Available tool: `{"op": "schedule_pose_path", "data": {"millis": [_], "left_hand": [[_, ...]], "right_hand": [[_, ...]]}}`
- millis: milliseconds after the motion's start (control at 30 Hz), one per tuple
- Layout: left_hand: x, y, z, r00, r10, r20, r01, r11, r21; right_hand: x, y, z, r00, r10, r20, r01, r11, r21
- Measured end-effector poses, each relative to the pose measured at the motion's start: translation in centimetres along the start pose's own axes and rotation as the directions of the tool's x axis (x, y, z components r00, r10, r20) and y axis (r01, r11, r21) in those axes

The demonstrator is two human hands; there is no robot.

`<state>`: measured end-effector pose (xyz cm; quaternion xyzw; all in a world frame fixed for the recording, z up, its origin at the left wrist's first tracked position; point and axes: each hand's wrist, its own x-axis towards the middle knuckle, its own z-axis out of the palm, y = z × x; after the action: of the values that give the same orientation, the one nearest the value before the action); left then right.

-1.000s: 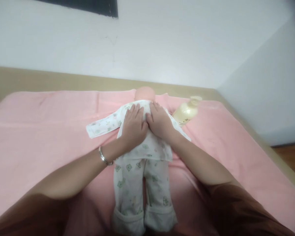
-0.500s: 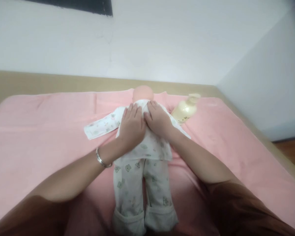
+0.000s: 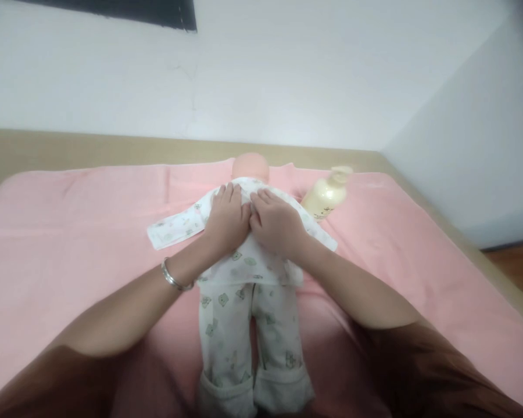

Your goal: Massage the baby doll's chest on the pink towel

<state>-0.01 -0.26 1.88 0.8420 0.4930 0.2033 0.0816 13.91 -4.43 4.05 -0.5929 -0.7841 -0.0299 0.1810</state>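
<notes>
A baby doll (image 3: 250,167) lies stretched out with its head toward the wall. It wears a white printed top (image 3: 257,270) and matching trousers (image 3: 226,331) with turned-up cuffs. My left hand (image 3: 228,216) lies flat on the upper part of the top, fingers stretched toward the doll's head. Beside it my right hand (image 3: 275,223) rests on the top too, its fingers extended and angled inward. The two thumbs meet or nearly meet at the middle. Neither hand grips anything. A silver bangle (image 3: 174,276) circles my left wrist.
A pale yellow pump bottle (image 3: 326,194) leans or lies to the right of the doll's shoulder. Under everything spreads a pink cloth (image 3: 91,232) over a wooden surface (image 3: 70,145). White walls (image 3: 287,69) rise behind and at the right.
My right hand has shifted slightly down and turned inward across the top. My left hand has moved a little left. The doll and bottle stay in place.
</notes>
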Motion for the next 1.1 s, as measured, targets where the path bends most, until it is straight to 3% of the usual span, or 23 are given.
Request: {"op": "schedule_pose_path", "data": {"millis": [200, 400, 500, 600, 700, 867, 1100], "left_hand": [[-2.1, 2.7, -0.7, 0.999, 0.026, 0.024, -0.026, 1.0, 0.009], [-0.1, 1.2, -1.5, 0.984, -0.108, 0.14, 0.127, 0.984, -0.128], [1.0, 0.0, -1.1, 0.977, -0.172, 0.124, 0.187, 0.974, -0.124], [1.2, -0.4, -0.4, 0.987, -0.156, 0.045, 0.159, 0.984, -0.085], [0.3, 0.2, -0.2, 0.994, -0.109, -0.009, 0.108, 0.994, -0.027], [-1.4, 2.2, -1.1, 1.0, 0.003, 0.018, -0.004, 1.0, 0.0], [0.4, 0.5, -0.8, 0.994, -0.088, 0.071, 0.096, 0.988, -0.12]], "right_hand": [[2.8, 3.3, 0.8, 0.985, 0.162, 0.06, -0.166, 0.985, 0.056], [1.3, 1.8, 0.6, 0.998, 0.06, -0.007, -0.061, 0.988, -0.144], [-0.2, -0.1, -0.1, 1.0, 0.016, -0.026, -0.021, 0.977, -0.211], [-0.7, -0.9, -0.6, 1.0, 0.013, 0.002, -0.012, 0.973, -0.229], [0.0, 0.0, -0.9, 0.996, 0.038, 0.076, -0.023, 0.981, -0.192], [1.8, 2.6, -0.4, 0.981, 0.097, 0.168, -0.08, 0.991, -0.108], [0.7, 1.0, 0.3, 0.999, 0.031, -0.017, -0.033, 0.992, -0.126]]}}
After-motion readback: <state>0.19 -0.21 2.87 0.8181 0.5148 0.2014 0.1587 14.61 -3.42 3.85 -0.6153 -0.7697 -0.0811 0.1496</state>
